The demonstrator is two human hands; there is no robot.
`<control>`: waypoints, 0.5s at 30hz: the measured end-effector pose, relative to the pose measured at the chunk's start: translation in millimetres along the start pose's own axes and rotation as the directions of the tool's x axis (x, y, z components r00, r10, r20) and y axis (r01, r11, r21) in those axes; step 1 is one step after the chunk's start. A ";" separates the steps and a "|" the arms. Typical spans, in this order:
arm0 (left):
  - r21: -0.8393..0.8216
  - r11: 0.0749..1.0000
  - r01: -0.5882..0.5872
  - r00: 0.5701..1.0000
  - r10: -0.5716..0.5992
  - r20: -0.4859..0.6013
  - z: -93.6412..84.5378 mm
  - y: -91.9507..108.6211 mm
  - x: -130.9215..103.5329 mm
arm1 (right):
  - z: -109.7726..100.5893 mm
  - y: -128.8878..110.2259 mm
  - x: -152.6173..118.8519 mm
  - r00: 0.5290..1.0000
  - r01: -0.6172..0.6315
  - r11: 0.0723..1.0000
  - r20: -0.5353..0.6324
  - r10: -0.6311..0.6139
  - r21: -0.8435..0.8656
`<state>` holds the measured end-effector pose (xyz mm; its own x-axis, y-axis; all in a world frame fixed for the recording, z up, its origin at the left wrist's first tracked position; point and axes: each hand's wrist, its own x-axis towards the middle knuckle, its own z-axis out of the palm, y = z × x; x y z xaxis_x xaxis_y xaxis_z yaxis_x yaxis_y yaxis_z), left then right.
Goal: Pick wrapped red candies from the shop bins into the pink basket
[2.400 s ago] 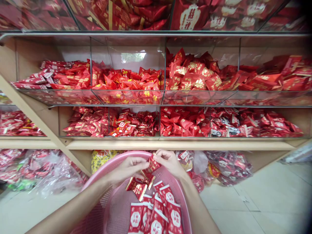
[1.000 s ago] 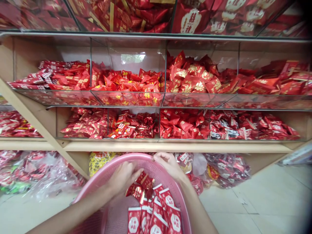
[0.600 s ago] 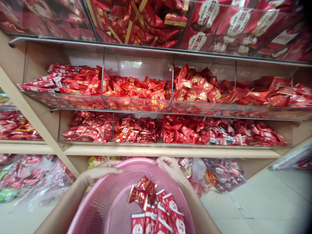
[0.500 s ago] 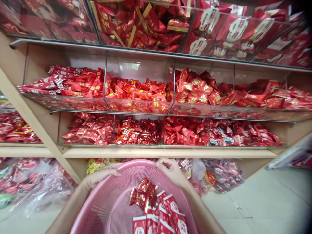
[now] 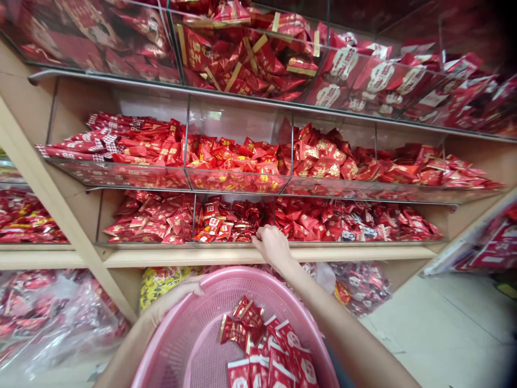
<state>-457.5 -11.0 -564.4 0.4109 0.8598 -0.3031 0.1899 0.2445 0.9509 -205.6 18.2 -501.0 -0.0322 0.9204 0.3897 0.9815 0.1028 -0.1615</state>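
A pink mesh basket (image 5: 161, 328) is in front of me at the bottom of the head view. My left hand (image 5: 177, 298) grips its left rim, with the thumb over the edge. Inside lie several red wrapped candies (image 5: 250, 318) with gold trim and several red-and-white packets (image 5: 278, 358). My right hand (image 5: 274, 246) is off the basket, at the front lip of the lowest shelf bin. Its fingers are curled beside dark red wrapped candies (image 5: 244, 211); the fingertips, and anything in them, are hidden.
Clear dividers (image 5: 187, 134) split the wooden shelf (image 5: 161, 257) into bins of red-wrapped sweets. A clear front panel (image 5: 234, 180) edges the middle row. Underneath stand a yellow bag (image 5: 163, 283) and plastic bags (image 5: 359, 285). Another plastic bag (image 5: 76, 323) lies at left; tiled floor (image 5: 440, 318) shows at right.
My right hand has let go of the basket's rim and moved up to the lowest bin's edge. My left hand still grips the basket. The view has shifted slightly.
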 end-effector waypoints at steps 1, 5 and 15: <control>-0.002 1.000 -0.007 1.000 0.007 0.001 0.2 0.9 -0.1 | -0.9 0.5 0.3 1.000 -0.013 1.000 0.005 0.013 -0.007; -0.003 1.000 -0.013 0.999 0.013 0.030 2.3 6.1 -3.0 | -8.6 4.5 0.1 0.993 -0.067 0.996 -0.088 0.072 0.061; -0.041 0.999 -0.034 0.998 0.036 0.048 0.9 -2.4 -0.9 | -22.0 8.3 -26.4 0.965 -0.232 0.150 0.207 0.163 0.961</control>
<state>-457.5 -12.7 -566.4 0.4598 0.8455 -0.2716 0.1389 0.2336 0.9624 -192.5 -13.5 -492.6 0.0902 0.9827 0.1618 -0.0270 0.1648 -0.9860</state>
